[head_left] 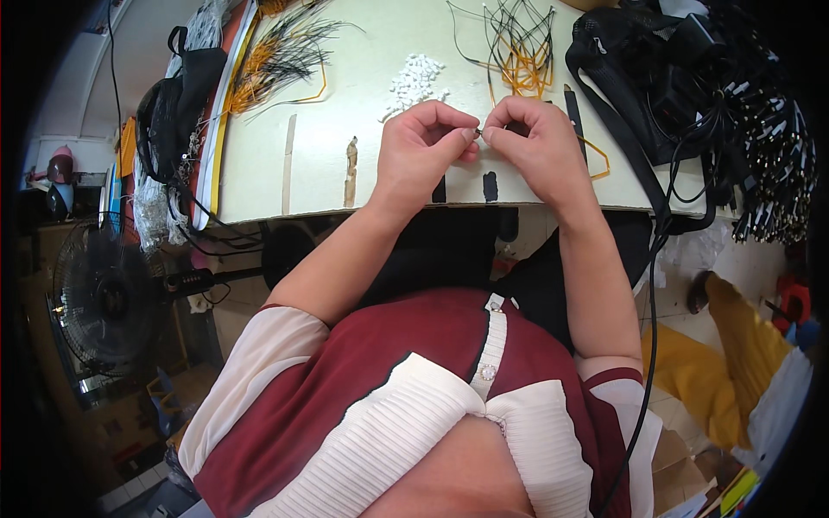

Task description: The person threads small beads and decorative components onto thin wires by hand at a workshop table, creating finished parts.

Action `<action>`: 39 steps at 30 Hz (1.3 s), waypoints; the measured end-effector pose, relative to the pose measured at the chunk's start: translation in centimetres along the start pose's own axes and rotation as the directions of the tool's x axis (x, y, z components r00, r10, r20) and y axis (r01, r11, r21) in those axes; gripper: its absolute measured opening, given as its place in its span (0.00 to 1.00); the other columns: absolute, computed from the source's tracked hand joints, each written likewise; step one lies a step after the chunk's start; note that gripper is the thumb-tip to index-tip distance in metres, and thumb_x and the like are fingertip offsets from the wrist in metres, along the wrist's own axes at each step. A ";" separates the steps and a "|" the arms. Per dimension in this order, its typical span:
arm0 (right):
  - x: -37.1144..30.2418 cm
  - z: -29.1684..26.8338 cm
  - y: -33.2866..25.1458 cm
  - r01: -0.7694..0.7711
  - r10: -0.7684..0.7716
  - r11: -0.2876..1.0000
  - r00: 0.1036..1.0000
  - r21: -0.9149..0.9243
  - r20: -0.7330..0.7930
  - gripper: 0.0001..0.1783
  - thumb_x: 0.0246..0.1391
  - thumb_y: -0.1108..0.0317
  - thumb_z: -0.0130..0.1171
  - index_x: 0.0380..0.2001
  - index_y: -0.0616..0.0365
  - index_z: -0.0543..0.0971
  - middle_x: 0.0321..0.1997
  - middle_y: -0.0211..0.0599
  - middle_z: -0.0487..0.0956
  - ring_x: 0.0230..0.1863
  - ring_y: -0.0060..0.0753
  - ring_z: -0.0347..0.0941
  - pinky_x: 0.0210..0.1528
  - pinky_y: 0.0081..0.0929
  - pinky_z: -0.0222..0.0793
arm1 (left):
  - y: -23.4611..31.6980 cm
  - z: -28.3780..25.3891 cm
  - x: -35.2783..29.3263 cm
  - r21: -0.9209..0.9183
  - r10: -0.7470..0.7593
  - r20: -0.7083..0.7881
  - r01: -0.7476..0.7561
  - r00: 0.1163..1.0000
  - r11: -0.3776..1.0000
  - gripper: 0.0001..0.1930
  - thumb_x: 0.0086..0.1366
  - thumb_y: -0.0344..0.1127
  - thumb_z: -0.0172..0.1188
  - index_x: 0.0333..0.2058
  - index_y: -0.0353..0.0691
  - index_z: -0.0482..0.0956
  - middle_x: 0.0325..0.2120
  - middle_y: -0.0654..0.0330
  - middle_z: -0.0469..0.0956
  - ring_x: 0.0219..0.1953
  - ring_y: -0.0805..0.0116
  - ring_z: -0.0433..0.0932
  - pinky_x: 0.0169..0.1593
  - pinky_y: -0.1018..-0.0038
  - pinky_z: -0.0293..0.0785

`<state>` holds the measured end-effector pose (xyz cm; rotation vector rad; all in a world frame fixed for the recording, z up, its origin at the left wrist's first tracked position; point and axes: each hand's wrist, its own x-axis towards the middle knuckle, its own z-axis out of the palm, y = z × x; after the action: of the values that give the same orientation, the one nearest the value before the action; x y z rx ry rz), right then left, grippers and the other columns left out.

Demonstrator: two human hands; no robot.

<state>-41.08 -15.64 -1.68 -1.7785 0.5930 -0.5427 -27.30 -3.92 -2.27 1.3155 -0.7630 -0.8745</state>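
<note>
Close together over the table, my left hand (pixel 416 154) and my right hand (pixel 537 148) each pinch with thumb and forefinger. Between the fingertips shows a small dark piece (pixel 479 132), too small to name surely; it looks like a wire end. A thin orange wire (pixel 606 161) sticks out in a bent loop beside my right wrist, its other end hidden. Just beyond my left hand lies a heap of small white pieces (pixel 416 78). Behind my right hand, orange and black wires (pixel 521 62) lie in a loose bunch.
A larger bundle of orange and black wires (pixel 268 65) lies at the far left of the pale table (pixel 246 177). Black bags (pixel 639 65) and a mass of black cables (pixel 773 164) crowd the right. Dark tape (pixel 490 186) marks the near edge. A fan (pixel 108 298) stands lower left.
</note>
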 end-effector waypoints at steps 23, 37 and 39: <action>-2.6 -4.0 -1.8 0.275 -0.314 0.862 0.949 -0.426 -0.023 0.07 0.42 0.76 0.64 0.27 0.63 0.76 0.44 0.38 0.76 0.43 0.35 0.71 0.49 0.26 0.65 | 3.0 -4.6 0.6 -0.269 -0.090 -0.164 0.044 0.982 0.962 0.05 0.63 0.21 0.57 0.38 0.31 0.78 0.31 0.59 0.79 0.34 0.73 0.78 0.40 0.77 0.77; 8.3 -4.8 0.0 -0.019 -0.358 0.610 0.886 -0.792 -0.297 0.08 0.53 0.68 0.64 0.35 0.58 0.81 0.36 0.38 0.79 0.33 0.43 0.76 0.38 0.34 0.71 | 4.7 -15.9 3.6 0.897 0.370 -0.217 0.035 0.903 0.440 0.10 0.54 0.27 0.67 0.37 0.40 0.84 0.38 0.60 0.77 0.38 0.67 0.77 0.44 0.72 0.75; 7.7 -4.3 0.2 0.054 -0.461 0.611 0.835 -0.790 -0.300 0.09 0.53 0.68 0.64 0.37 0.59 0.80 0.40 0.37 0.79 0.34 0.40 0.76 0.40 0.33 0.71 | 3.9 -16.4 4.0 0.977 0.409 -0.062 -0.028 0.910 0.210 0.09 0.53 0.27 0.68 0.35 0.42 0.85 0.40 0.56 0.74 0.43 0.58 0.76 0.48 0.68 0.73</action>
<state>-37.88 -23.74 -0.22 -2.5959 1.0133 -1.0900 -10.68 0.62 -0.27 2.3037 -1.2927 0.2576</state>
